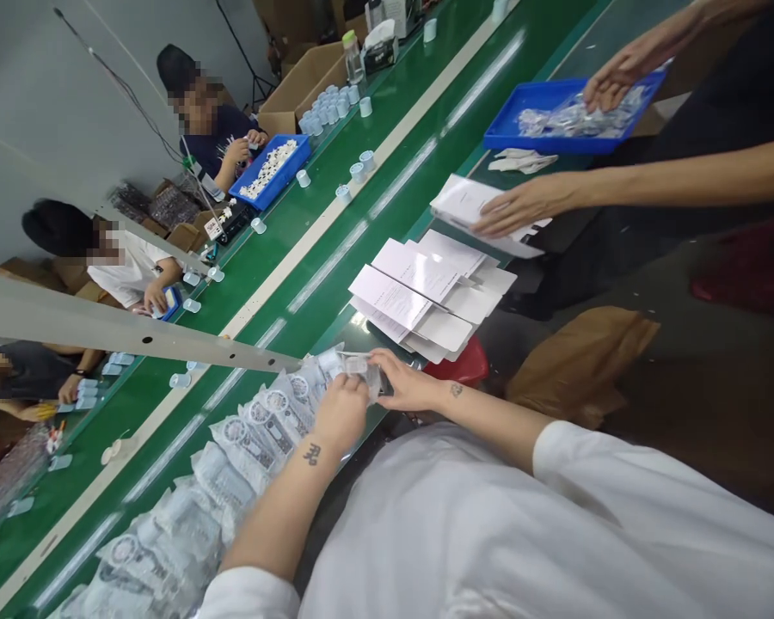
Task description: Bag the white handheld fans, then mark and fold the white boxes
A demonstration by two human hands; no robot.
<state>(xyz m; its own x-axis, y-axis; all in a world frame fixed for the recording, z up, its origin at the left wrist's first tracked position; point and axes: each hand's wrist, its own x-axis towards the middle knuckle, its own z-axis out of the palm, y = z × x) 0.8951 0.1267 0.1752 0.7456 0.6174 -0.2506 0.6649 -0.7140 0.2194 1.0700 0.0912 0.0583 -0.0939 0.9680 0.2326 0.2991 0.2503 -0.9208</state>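
Observation:
My left hand [341, 414] and my right hand [403, 383] both grip a small clear plastic pouch [359, 365] above the edge of a green conveyor belt [284, 258]. A long row of sealed clear pouches [245, 447] with round printed labels lies on the belt, running from my left hand toward the bottom left. Just beyond my right hand lies a loose stack of white printed leaflets and card sheets [426, 292]. The pouch's contents are hidden by my fingers and the plastic glare.
A co-worker's hands [516, 211] rest on white papers, and another hand [610, 86] is at a blue tray of pouches [568, 112]. A grey bar [116, 325] crosses the view. Seated workers, light blue cups and a cardboard box [303, 86] lie across the belt.

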